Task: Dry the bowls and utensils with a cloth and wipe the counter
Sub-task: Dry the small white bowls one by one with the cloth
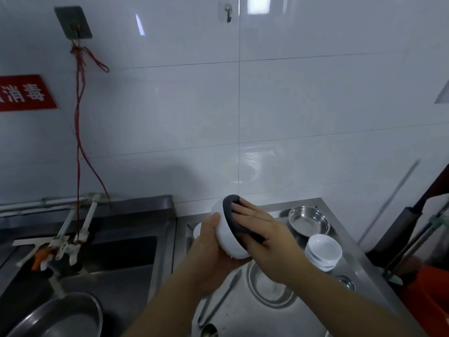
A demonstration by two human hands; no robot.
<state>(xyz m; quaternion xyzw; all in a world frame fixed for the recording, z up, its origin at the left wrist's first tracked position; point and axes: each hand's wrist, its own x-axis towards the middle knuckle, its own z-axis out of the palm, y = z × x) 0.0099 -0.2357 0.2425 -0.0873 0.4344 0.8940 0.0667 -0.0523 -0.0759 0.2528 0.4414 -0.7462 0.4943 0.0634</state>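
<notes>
Red sign [23,93] at 9 o'clock, mirrored, cropped; left hand [213,249] grips bowl [227,235]; right hand [264,237] flat, presses cloth [230,215]

I can't see inside the white bowl [228,235]; the dark cloth [233,220] and my right hand [264,237] cover its mouth. The red sign [24,93] and steel pot [60,317] are cut off by the edges. The spoon [209,330] runs off the bottom.

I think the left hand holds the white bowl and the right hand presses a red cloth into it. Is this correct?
Not quite. In the head view the cloth is dark grey, not red. The left hand holds the white bowl, and the right hand presses the cloth into it.
</notes>
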